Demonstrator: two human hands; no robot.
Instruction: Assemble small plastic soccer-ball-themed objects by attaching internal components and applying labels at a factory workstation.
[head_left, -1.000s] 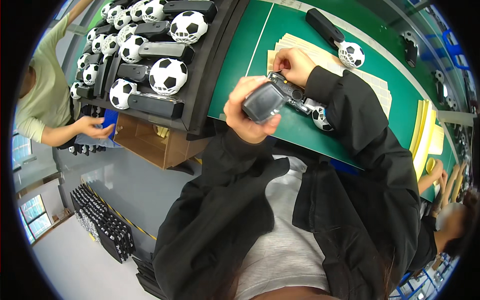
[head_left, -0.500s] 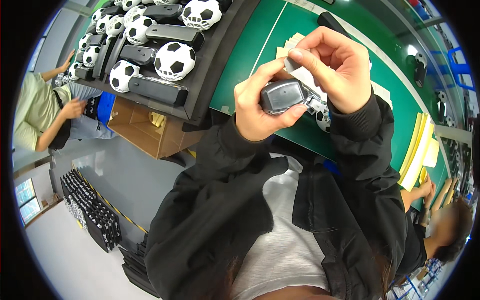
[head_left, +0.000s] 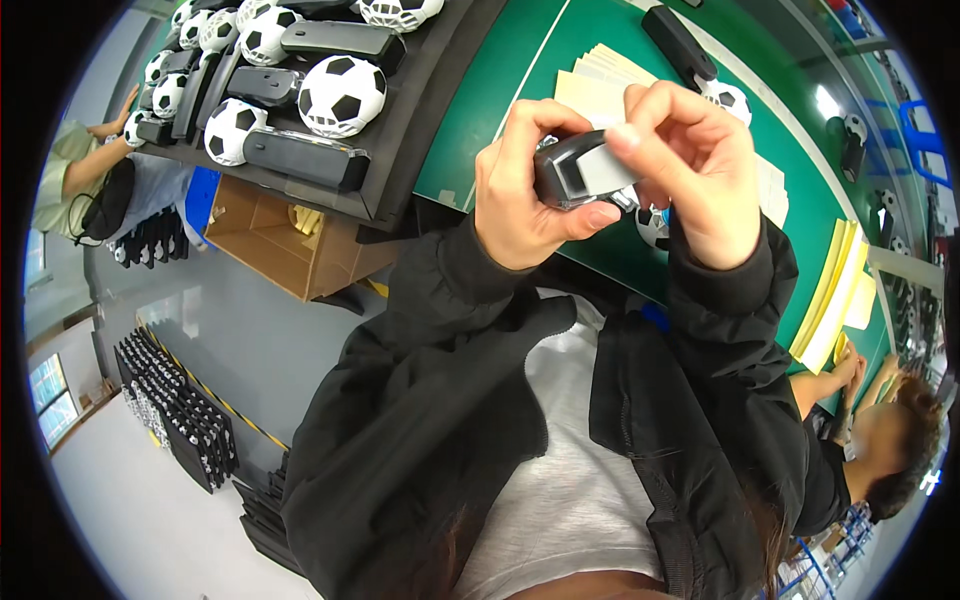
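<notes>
Housing (head_left: 585, 170), a dark grey plastic piece with a pale open end, sits raised above the green table (head_left: 480, 120), clamped between both hands. Left hand (head_left: 525, 205) wraps it from below, thumb pressed along its lower edge. Right hand (head_left: 695, 165) pinches its upper end with closed fingertips. Beyond the housing lie cream sheets (head_left: 600, 75). Left of the housing, a black tray (head_left: 420, 130) carries football-patterned balls (head_left: 342, 95). Below the tray stands a cardboard box (head_left: 290, 240) on grey floor.

The left hand (head_left: 528, 205) and right hand (head_left: 690, 170) cover most of the dark grey part (head_left: 580, 172) — its far end is hidden. A ball (head_left: 652, 226) below peeks out — half hidden.
</notes>
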